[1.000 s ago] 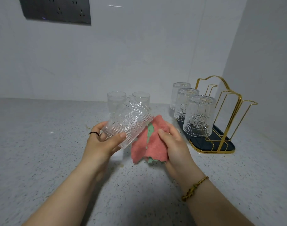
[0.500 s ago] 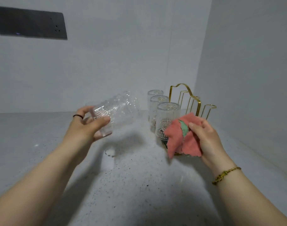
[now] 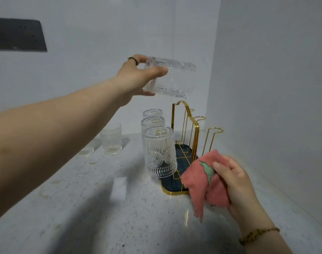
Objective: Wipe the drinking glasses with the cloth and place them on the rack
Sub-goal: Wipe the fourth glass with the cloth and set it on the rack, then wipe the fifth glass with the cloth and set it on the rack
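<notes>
My left hand (image 3: 136,76) grips a clear embossed drinking glass (image 3: 174,79) on its side, held high in the air above the gold wire rack (image 3: 195,129). Three glasses (image 3: 159,151) stand upside down in a row on the rack's left pegs. The pegs on its right side are bare. My right hand (image 3: 235,182) holds a crumpled pink cloth (image 3: 196,182) with a green patch, low and just in front of the rack's dark tray (image 3: 172,188). Two more glasses (image 3: 110,139) stand upright on the counter behind my left forearm, one partly hidden.
The speckled grey counter (image 3: 83,208) runs into a corner, with white walls behind and to the right of the rack. A dark socket panel (image 3: 17,34) is on the back wall at the upper left.
My left hand has lifted the glass up and to the right, from over the counter to above the rack. My right hand has drawn the cloth away from the glass and lowered it.
</notes>
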Demonstrator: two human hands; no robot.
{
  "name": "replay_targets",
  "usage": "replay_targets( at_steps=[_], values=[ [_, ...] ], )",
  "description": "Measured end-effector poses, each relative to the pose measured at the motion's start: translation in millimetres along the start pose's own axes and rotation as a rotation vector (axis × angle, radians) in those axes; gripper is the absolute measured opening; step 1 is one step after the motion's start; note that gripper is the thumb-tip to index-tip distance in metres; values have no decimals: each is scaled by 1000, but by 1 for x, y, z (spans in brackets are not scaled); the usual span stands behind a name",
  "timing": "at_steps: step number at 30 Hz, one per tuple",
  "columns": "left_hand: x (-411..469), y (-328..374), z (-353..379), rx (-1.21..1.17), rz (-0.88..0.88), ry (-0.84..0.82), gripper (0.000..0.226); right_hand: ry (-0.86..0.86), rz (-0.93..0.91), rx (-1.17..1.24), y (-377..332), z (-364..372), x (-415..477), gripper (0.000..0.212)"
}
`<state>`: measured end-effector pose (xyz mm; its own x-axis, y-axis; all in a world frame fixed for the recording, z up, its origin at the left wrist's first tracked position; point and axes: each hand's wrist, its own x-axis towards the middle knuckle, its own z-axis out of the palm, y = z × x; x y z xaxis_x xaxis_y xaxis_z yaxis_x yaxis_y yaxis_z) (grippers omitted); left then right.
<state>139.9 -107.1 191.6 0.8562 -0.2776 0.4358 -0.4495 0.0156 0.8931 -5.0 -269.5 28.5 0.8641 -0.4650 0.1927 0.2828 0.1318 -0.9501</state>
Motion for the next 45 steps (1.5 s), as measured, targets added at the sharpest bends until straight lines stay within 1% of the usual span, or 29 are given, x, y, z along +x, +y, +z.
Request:
replay_targets(
  at_steps=[3,6,9,12,16,20,26,32,40,45],
  values=[
    [25,7,29,145,31,-21,65,-8,-2,6,-1,-5,4,16],
    [43,10,54,317,67,-38,69,-64,8,-21,-1,-4,3,16],
    [59,9,73,461,68,-78,71,-86,-22,-106,2,-4,7,21],
    [71,9,87,609,79,-155,72,-102,-27,-127,2,-5,8,23],
    [84,6,98,757,91,-204,72,-120,-27,-134,2,-5,9,28],
    [94,-4,104,942,61,-261,73,-152,23,-132,3,-4,11,24],
    [105,-30,115,1050,-19,-420,76,-199,39,-245,12,-3,17,17],
    [113,-53,123,1239,-18,-513,83,-173,9,-369,18,-4,19,16],
    [119,-64,130,1314,-48,-624,76,-95,22,-349,22,-6,20,13],
    [122,-68,133,1371,-68,-672,74,-95,16,-337,21,-4,18,12]
  ],
)
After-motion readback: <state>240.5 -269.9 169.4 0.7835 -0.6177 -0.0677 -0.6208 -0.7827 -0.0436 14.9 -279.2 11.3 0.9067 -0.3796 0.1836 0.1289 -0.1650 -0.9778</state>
